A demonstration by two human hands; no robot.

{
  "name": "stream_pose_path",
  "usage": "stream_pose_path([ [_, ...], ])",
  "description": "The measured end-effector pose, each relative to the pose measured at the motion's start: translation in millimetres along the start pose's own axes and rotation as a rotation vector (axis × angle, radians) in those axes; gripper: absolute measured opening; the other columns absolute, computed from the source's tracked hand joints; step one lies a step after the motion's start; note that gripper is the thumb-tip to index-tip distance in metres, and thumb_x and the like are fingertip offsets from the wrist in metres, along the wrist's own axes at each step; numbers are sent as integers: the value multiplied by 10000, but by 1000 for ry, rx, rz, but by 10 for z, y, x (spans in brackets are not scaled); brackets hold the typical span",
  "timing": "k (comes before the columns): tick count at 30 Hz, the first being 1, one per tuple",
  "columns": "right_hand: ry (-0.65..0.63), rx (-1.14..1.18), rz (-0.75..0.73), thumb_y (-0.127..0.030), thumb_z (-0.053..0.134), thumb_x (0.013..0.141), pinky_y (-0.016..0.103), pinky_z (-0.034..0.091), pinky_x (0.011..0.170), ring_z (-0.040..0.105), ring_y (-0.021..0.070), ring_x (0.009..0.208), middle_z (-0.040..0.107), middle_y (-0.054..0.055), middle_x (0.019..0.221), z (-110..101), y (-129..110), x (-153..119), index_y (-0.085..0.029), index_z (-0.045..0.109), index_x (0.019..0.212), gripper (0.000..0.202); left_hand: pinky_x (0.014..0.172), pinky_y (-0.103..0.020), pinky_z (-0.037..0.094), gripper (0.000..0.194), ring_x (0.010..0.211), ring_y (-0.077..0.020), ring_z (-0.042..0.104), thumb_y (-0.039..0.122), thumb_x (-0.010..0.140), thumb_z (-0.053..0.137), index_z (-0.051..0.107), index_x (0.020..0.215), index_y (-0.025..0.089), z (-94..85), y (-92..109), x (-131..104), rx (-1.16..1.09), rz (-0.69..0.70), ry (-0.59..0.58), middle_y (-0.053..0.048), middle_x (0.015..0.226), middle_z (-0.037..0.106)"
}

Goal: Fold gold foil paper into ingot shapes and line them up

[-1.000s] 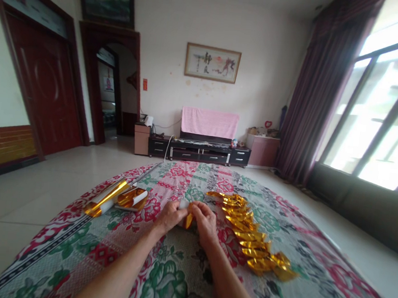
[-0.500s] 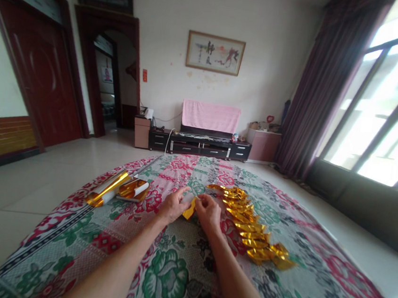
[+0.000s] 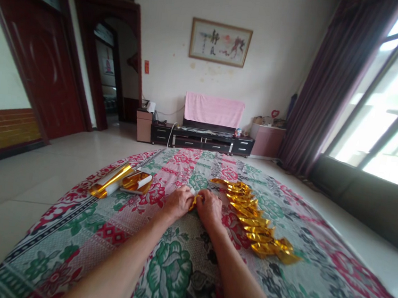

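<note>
Between my two hands is a small piece of gold foil paper (image 3: 193, 202), mostly covered by the fingers. My left hand (image 3: 180, 201) is closed on its left side with the fingers curled. From the other side my right hand (image 3: 209, 206) grips it, knuckles up. Right of my hands a slanting row of folded gold foil ingots (image 3: 249, 211) lies on the cloth. To the left rest a curled stack of gold foil sheets (image 3: 113, 180) and a smaller stack with turned-up edges (image 3: 137, 181).
A flowered cloth (image 3: 168, 269) in green, red and grey covers the round table. Beyond it stands a low black TV cabinet (image 3: 205, 142), with a pink towel (image 3: 214, 109) draped over the screen. A sofa (image 3: 371, 205) runs along the window at right.
My hands have come closer together over the foil paper, and the left fingers, spread before, are now curled around it. The view has tilted slightly downward.
</note>
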State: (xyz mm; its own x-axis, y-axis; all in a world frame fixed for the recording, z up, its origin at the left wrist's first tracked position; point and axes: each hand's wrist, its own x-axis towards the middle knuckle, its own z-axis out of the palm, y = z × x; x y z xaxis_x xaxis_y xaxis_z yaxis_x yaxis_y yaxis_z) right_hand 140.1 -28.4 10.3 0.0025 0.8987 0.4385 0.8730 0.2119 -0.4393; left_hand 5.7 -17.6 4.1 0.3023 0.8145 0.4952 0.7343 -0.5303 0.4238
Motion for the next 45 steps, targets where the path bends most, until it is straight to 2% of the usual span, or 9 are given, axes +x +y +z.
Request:
stream_pose_path([
  [7,-38,-80,-22,-265,468,807,296,293,732,494,197,871,586,59,949,-14,-3,-25,-218,620,880,175,929,-320,393,246,1054,-201,485,220,798,455,691,738,193,-31,-28,-30,148,46,-37,-55,1137,563],
  [14,-91,-74,-85,-287,443,833,293,296,724,485,190,850,580,51,897,-8,46,-37,-226,642,811,210,907,-321,398,205,987,-187,513,201,797,467,669,831,196,-31,-55,-31,155,116,-39,-55,1001,605],
  [19,-126,-60,-125,-284,467,820,304,297,759,489,190,885,560,54,950,-37,77,-61,-224,619,861,169,863,-320,402,179,908,-179,522,197,806,453,630,833,189,-41,-72,-27,146,146,-70,-45,893,605],
  [26,-161,-29,-131,-335,494,807,338,292,826,487,198,951,543,60,1009,-83,70,-105,-223,591,911,181,875,-326,400,182,942,-183,510,196,814,436,598,896,186,-19,-108,-32,127,122,-90,-52,957,585],
  [35,-198,-17,-120,-427,554,733,378,283,854,470,217,1001,529,42,1043,-76,100,-104,-242,580,934,274,919,-321,389,205,996,-172,508,193,813,439,622,905,204,-82,-126,-24,40,115,-160,-43,1000,582],
  [45,-214,-12,-116,-447,567,700,389,285,879,462,217,1032,520,34,1054,-71,120,-77,-247,578,927,302,944,-328,380,215,1003,-174,505,187,798,445,624,913,212,-73,-125,-31,35,85,-143,-40,1002,583],
])
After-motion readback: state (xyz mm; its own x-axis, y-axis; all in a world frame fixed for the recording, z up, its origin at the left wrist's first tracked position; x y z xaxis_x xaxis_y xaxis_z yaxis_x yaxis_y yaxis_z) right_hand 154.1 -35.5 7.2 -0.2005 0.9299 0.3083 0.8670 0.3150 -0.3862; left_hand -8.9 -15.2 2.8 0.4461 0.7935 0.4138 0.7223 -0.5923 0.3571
